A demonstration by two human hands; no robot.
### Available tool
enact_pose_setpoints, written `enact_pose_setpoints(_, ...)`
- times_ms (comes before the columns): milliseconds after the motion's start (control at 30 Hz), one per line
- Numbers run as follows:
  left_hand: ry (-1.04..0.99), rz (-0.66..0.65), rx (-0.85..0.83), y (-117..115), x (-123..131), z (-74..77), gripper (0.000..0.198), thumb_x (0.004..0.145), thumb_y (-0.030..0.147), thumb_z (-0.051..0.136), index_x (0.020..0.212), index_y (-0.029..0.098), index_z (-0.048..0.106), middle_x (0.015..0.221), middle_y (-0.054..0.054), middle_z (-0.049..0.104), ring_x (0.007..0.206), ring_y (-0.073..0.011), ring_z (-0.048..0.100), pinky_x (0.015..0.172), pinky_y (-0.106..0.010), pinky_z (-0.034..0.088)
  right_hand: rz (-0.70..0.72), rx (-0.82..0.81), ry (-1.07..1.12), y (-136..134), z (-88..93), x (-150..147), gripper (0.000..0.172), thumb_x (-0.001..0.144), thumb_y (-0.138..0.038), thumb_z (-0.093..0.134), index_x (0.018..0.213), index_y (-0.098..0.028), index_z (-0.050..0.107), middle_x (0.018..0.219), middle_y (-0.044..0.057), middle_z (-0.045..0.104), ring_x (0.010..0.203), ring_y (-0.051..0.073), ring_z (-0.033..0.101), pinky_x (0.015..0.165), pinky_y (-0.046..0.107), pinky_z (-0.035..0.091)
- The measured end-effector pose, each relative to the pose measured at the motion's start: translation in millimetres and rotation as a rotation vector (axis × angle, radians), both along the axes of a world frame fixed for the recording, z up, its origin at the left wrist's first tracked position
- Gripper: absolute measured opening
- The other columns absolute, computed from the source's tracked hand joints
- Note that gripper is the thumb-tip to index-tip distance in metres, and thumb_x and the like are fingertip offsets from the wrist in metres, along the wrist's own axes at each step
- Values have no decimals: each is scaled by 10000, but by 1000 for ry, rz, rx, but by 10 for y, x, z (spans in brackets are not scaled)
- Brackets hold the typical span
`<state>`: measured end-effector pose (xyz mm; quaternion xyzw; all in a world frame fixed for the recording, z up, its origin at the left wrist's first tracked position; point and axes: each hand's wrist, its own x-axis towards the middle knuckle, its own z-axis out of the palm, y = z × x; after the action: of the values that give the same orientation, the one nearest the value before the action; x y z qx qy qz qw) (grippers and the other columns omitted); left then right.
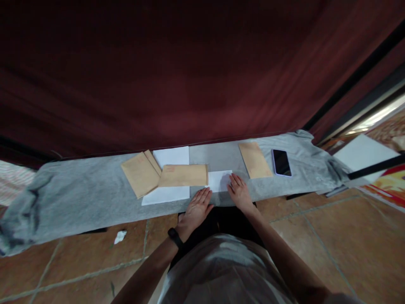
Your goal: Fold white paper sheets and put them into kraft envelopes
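A small white sheet of paper [217,180] lies flat on the grey cloth, its left edge meeting a brown envelope [185,175]. My right hand [239,191] rests with fingers stretched over the right end of that sheet. Near the sheet's lower left corner, my left hand [198,205] lies flat, fingers out, a dark band on its wrist. Neither hand grips anything. The envelope lies across a larger stack of white paper [167,194], and more brown envelopes [139,171] overlap at its left.
Right of my hands lie another brown envelope [255,160] and a phone [281,162]. Grey cloth [88,194] covers the narrow bench. A dark red curtain [190,84] hangs behind it. A scrap of white paper [120,237] lies on the tiled floor.
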<state>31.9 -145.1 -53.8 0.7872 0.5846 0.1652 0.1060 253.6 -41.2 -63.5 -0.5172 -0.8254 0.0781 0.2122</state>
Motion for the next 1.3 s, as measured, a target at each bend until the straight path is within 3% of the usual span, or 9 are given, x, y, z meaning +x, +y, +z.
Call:
enact_pose_setpoints(233, 78, 0, 62, -32, 47, -116, 597, 963, 261, 512, 1532, 126, 391, 1588, -180, 430, 1497, -294, 370, 1207, -501, 381, 25, -118, 20, 197, 280, -677, 367, 1031, -335, 423, 1267, -179, 656, 1180, 144, 689, 1126, 287, 602, 1022, 416, 466)
enact_pose_setpoints(467, 130, 10, 82, -37, 57, -184, 648, 950, 226, 514, 1561, 117, 330, 1585, -187, 429, 1500, -287, 362, 1210, -502, 389, -24, -272, 179, 358, 266, -1115, 174, 934, -208, 543, 1021, -183, 692, 1083, 151, 716, 1045, 277, 649, 938, 371, 493)
enact_pose_setpoints(600, 118, 33, 122, -102, 46, -126, 691, 966, 209, 489, 1606, 161, 234, 1625, -169, 362, 1515, -286, 325, 1209, -531, 382, -58, -324, 310, 399, 200, -1083, 191, 899, -151, 507, 967, -210, 675, 954, 93, 746, 903, 235, 698, 806, 319, 515)
enact_pose_setpoints(767, 166, 146, 234, -145, 34, 100, 749, 971, 162, 476, 1637, 232, 141, 1692, -139, 175, 1565, -313, 152, 1244, -589, 268, -63, -389, 519, 363, 107, -888, 153, 895, -202, 473, 916, -238, 621, 786, 9, 712, 758, 175, 683, 674, 254, 510)
enact_pose_setpoints(933, 163, 262, 201, 118, -10, 363, 994, 839, 293, 734, 1634, 218, 142, 1699, -199, -10, 1566, -392, 77, 1235, -660, 160, -16, -487, 672, 228, 30, -743, 117, 886, -272, 442, 887, -233, 551, 632, -54, 596, 558, 139, 596, 536, 222, 470)
enact_pose_setpoints(1133, 137, 164, 86, 437, -182, 446, 1234, 654, 430, 872, 1629, 237, 140, 1700, -226, 31, 1560, -423, 109, 1214, -691, 100, 37, -505, 742, 129, 62, -588, 89, 884, -312, 457, 852, -253, 515, 693, -46, 588, 663, 147, 597, 619, 238, 479)
enact_pose_setpoints(1300, 151, 120, 58, 477, -220, 417, 1244, 628, 458, 881, 1626, 245, 170, 1667, -222, 238, 1540, -414, 222, 1224, -674, 81, 7, -515, 725, 63, 61, -509, 57, 861, -266, 486, 831, -251, 532, 711, -33, 605, 695, 155, 603, 662, 254, 485)
